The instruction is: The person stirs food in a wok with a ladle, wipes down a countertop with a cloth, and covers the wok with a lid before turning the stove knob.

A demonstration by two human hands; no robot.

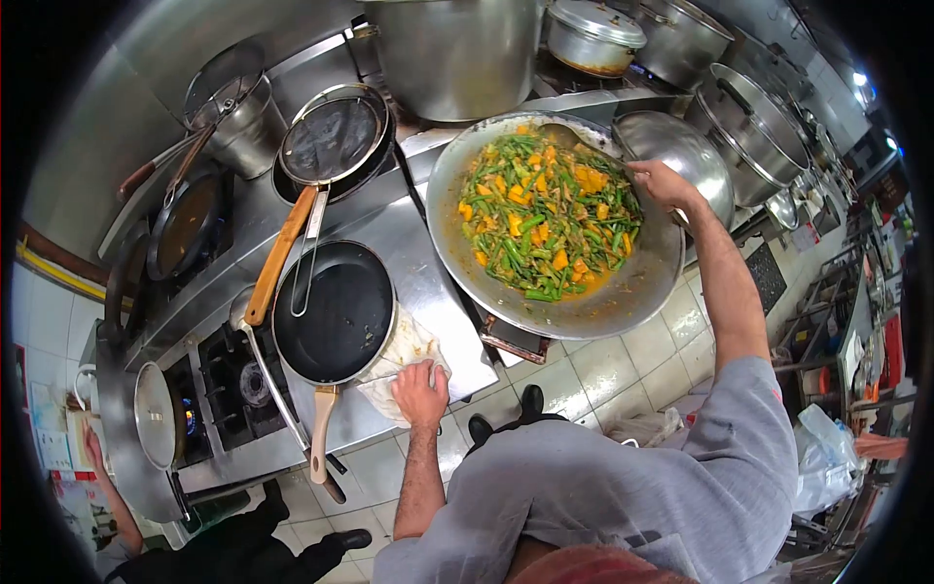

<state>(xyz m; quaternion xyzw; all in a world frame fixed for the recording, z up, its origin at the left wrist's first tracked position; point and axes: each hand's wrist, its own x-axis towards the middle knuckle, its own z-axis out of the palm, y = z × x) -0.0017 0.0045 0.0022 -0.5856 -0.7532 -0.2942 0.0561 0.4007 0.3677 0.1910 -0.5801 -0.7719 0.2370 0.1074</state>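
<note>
A wide metal wok [455, 255] holds green beans with orange vegetable chunks [545, 214] in sauce. My right hand [664, 185] is closed around the handle of a ladle [558, 135], whose bowl rests in the food at the wok's far edge. On the steel counter [452, 336], my left hand [420, 391] presses down on a stained white cloth [409, 341] with its fingers bent over it. Just left of this hand is a black frying pan [334, 311] with a beige handle, partly over the cloth.
A strainer [336, 136] with a wooden handle lies over pans behind the frying pan. Large pots [452, 58] and a domed lid [676, 156] stand at the back. A lit burner [189, 417] is at left, near another person's arm [115, 487]. White floor tiles [559, 375] lie below.
</note>
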